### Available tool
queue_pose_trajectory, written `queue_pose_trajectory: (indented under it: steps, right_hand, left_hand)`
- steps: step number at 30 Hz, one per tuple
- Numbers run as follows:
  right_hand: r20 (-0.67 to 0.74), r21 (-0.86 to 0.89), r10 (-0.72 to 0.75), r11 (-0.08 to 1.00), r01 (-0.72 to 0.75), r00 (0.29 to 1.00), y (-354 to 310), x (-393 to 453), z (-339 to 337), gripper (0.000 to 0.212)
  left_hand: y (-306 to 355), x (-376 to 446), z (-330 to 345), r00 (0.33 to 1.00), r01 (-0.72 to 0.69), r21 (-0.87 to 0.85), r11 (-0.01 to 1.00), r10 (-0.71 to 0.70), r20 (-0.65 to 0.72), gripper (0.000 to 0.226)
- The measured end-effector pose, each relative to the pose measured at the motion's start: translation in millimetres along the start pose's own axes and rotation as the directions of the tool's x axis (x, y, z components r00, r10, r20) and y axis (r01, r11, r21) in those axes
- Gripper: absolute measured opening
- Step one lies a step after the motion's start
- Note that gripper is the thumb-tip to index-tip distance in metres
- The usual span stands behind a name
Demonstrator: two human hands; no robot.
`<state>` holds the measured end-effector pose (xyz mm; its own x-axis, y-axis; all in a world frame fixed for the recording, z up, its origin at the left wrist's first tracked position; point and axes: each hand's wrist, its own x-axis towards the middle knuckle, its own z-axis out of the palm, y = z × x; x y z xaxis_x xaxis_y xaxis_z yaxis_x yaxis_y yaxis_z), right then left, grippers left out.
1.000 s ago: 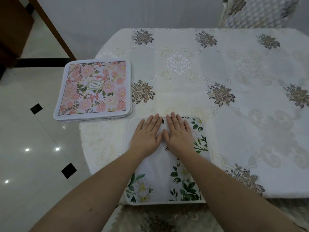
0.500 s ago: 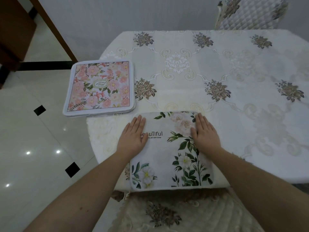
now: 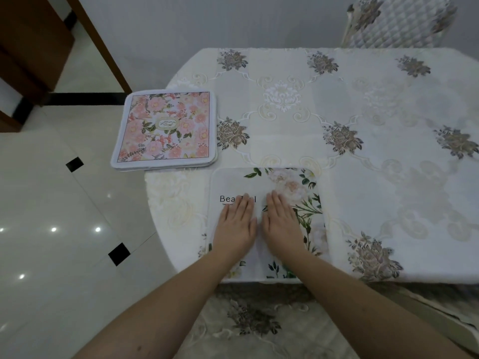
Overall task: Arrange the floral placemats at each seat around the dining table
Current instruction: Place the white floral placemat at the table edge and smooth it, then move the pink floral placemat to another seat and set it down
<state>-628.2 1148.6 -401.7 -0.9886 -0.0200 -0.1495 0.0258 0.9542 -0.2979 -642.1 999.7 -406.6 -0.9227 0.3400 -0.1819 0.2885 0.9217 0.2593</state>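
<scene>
A white placemat (image 3: 287, 185) printed with green leaves, pale flowers and dark lettering lies flat at the table's near edge. My left hand (image 3: 237, 226) and my right hand (image 3: 281, 225) press on its middle side by side, palms down, fingers straight. A stack of pink floral placemats (image 3: 166, 128) sits at the table's left corner, overhanging the edge a little.
The table (image 3: 388, 156) wears a cream cloth with embroidered brown roses. A quilted chair back (image 3: 394, 19) stands at the far side, and a padded seat (image 3: 254, 320) is just below me. Glossy tiled floor (image 3: 51, 229) lies to the left.
My hands moved from the mat's left and right sides back together at its middle. The view shifted so the table sits further right.
</scene>
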Motion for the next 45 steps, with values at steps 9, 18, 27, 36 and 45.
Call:
queue_pose_trajectory:
  steps: [9,18,27,36,45]
  right_hand:
    - [-0.033,-0.125,-0.038,0.992,0.033,0.999,20,-12,6,0.061]
    - [-0.024,-0.123,0.039,0.992,-0.041,0.999,69,-47,-8,0.058]
    - [-0.001,-0.116,0.094,0.989,-0.093,0.996,81,-67,-11,0.061]
    - [0.128,-0.097,0.196,0.978,-0.185,0.972,61,-91,-14,0.066]
    - [0.391,-0.124,0.109,0.99,-0.065,0.914,7,-110,-21,0.082]
  left_hand:
    - [-14,-17,12,0.992,-0.093,0.107,0.99,0.102,-0.076,0.063]
    - [-25,-37,11,0.994,-0.087,0.114,0.99,0.094,-0.055,0.064]
    - [-45,-65,7,0.991,-0.125,0.116,0.985,0.129,-0.026,0.063]
    - [-74,-97,-1,0.988,-0.137,0.146,0.98,0.124,0.094,0.064]
    - [-75,-104,-14,0.979,-0.165,0.175,0.971,0.139,0.15,0.074]
